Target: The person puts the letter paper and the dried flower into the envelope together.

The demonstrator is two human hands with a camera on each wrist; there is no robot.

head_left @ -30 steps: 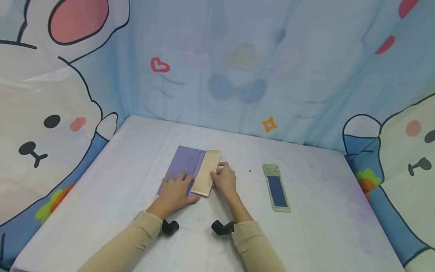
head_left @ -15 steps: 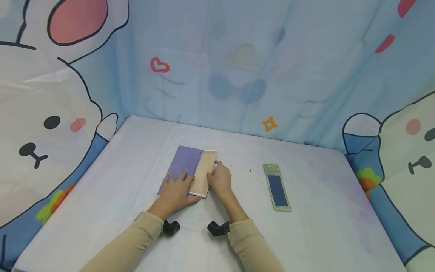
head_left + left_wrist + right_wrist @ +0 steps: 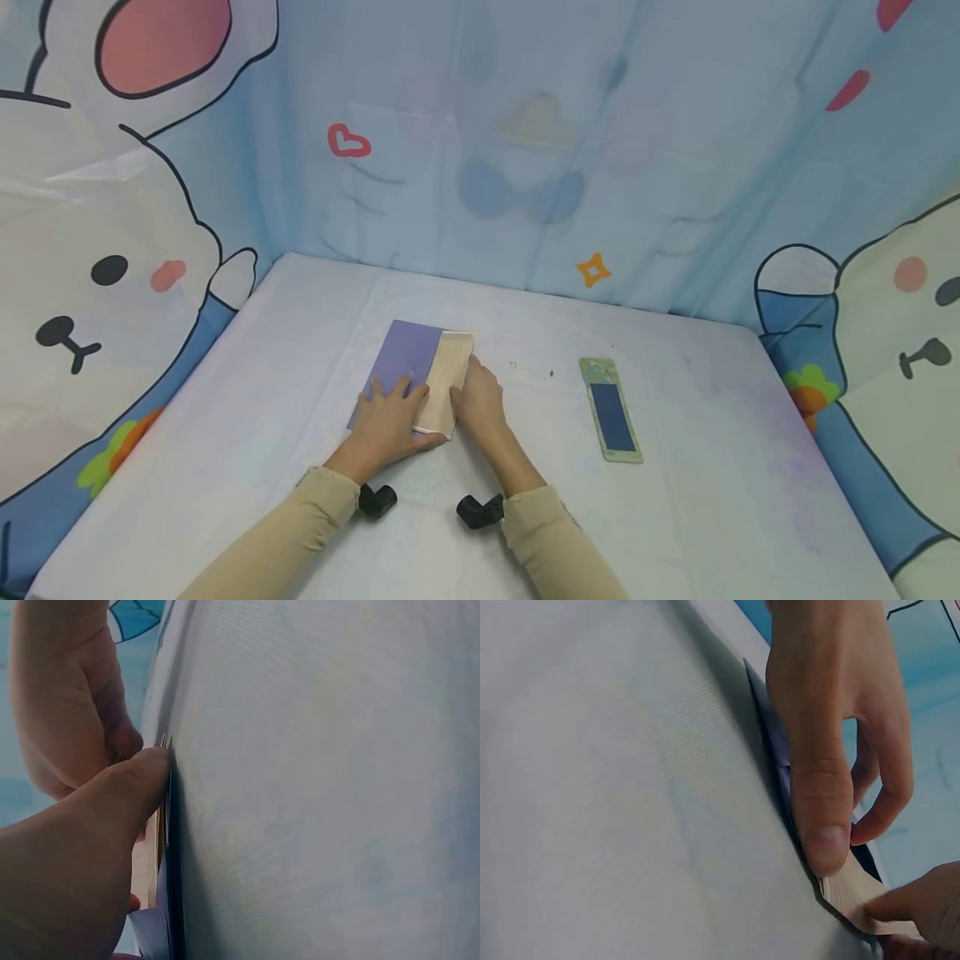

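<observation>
A purple cover lies on the white table, with a narrow cream paper pad along its right side. My left hand rests on the cover with fingers spread, its thumb pressing the pad's near end. My right hand pinches the pad's right edge; in the right wrist view its thumb lies on the pad and a finger is below. Layered edges show at the pad's corner. Whether the pad's left edge is tucked under the cover is hidden.
To the right lies a green card with a dark blue rectangle. Small dark specks dot the white cloth between. A blue curtain with cartoon prints hangs behind the table.
My right hand has moved left with the cream pad, whose left side now meets the purple cover; the strip of cover once seen beside it no longer shows. My left hand stays put.
</observation>
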